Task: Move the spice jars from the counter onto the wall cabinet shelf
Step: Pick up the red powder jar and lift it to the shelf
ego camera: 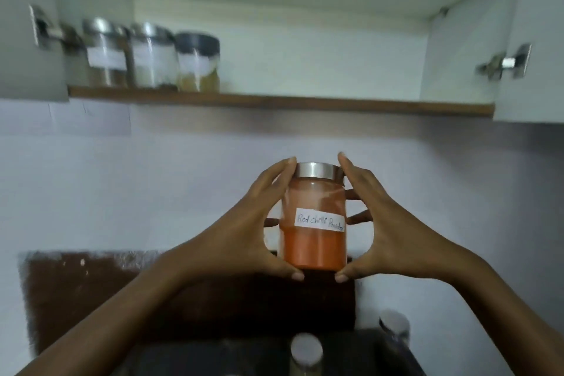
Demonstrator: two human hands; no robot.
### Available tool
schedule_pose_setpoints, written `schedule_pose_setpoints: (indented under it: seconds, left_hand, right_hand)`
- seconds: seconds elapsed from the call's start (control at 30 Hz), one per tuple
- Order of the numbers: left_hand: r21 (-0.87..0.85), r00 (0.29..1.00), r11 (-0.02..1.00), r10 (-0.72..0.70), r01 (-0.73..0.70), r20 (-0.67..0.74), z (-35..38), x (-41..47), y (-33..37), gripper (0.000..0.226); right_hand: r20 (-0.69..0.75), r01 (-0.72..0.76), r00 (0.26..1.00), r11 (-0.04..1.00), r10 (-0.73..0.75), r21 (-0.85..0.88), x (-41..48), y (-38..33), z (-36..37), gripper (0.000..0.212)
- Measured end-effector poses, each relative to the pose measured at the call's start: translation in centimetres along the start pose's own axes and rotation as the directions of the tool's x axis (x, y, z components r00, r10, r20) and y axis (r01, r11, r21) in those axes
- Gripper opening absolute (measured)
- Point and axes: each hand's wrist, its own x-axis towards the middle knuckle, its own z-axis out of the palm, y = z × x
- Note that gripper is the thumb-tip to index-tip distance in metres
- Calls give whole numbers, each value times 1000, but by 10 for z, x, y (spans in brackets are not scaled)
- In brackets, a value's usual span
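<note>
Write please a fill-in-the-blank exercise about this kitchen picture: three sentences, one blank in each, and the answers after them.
1. The left hand and the right hand hold a jar whose label reads "Red chilli ___".
2. The other jars stand at the ___ end of the shelf.
3. The cabinet doors are ___.

Missing words: Powder; left; open.

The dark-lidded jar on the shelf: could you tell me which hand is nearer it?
Left. The left hand is below and right of the dark-lidded jar, gripping the chilli jar; the right hand grips that jar's farther side.
</note>
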Motion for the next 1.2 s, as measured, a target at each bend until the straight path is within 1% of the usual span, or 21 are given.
schedule_pose_setpoints:
  seconds: [0.07, 0.13, 0.23, 0.27, 0.3, 0.4, 0.43, 0.5, 0.57, 0.63, 0.67, 0.73, 0.9, 1.0, 1.1, 1.2]
  left_hand:
    - [109, 994, 989, 104, -102, -15, -28, 20, 0, 129]
    - [215, 985, 964, 168, -154, -48, -61, 38, -5, 130]
    - [415, 964, 895, 235, -165, -124, -106, 63, -12, 131]
    - [453, 954, 878, 252, -154, -164, -119, 69, -17, 129]
    - [453, 944, 881, 255, -137, -208, -129, 75, -22, 127]
    - [361, 912, 931, 198, -61, -358, -148, 90, -50, 115]
    - [401, 900, 916, 182, -9, -396, -152, 94, -61, 109]
    - [567, 880, 813, 166, 133, -444, -160, 102, -88, 99]
    - [661, 876, 709, 128, 247, -465, -164, 106, -115, 97]
    - [681, 886, 666, 64, 305, -459, -164, 107, -141, 98]
    - [691, 889, 651, 53, 314, -455, -163, 108, -152, 98]
    - [732, 882, 602, 96, 319, -462, -160, 108, -169, 99]
    - [793, 868, 524, 182, 313, -462, -160, 110, -182, 108]
    - [804, 871, 514, 199, 299, -450, -161, 109, -187, 110]
    - [809, 873, 512, 206, 288, -441, -160, 110, -189, 111]
    - [815, 870, 506, 223, 282, -439, -160, 111, -191, 112]
  right_hand:
    - [-43, 51, 998, 996, -54, -68, 26, -12, -15, 138]
    - [-111, 112, 986, 985, -127, -134, 56, -23, -27, 139]
    - [-195, 163, 958, 960, -209, -228, 106, -40, -44, 139]
    - [-222, 173, 948, 954, -229, -244, 122, -43, -49, 139]
    - [-249, 178, 938, 951, -241, -251, 137, -46, -52, 138]
    - [-319, 194, 906, 943, -278, -270, 180, -52, -56, 137]
    - [-338, 198, 897, 942, -285, -270, 193, -53, -57, 137]
    - [-360, 190, 887, 939, -289, -286, 217, -54, -58, 134]
    - [-379, 145, 884, 931, -274, -336, 239, -50, -56, 134]
    - [-392, 98, 882, 917, -260, -387, 258, -44, -54, 134]
    - [-392, 83, 883, 907, -259, -412, 267, -41, -53, 134]
    - [-382, 59, 891, 896, -246, -440, 282, -35, -53, 133]
    - [-308, 31, 938, 923, -159, -382, 307, -18, -58, 131]
    - [-285, 41, 952, 967, -115, -252, 315, -11, -57, 128]
    - [-333, 21, 942, 998, -39, -60, 320, -12, -49, 113]
    - [-374, 28, 927, 1000, -23, 9, 326, -13, -39, 105]
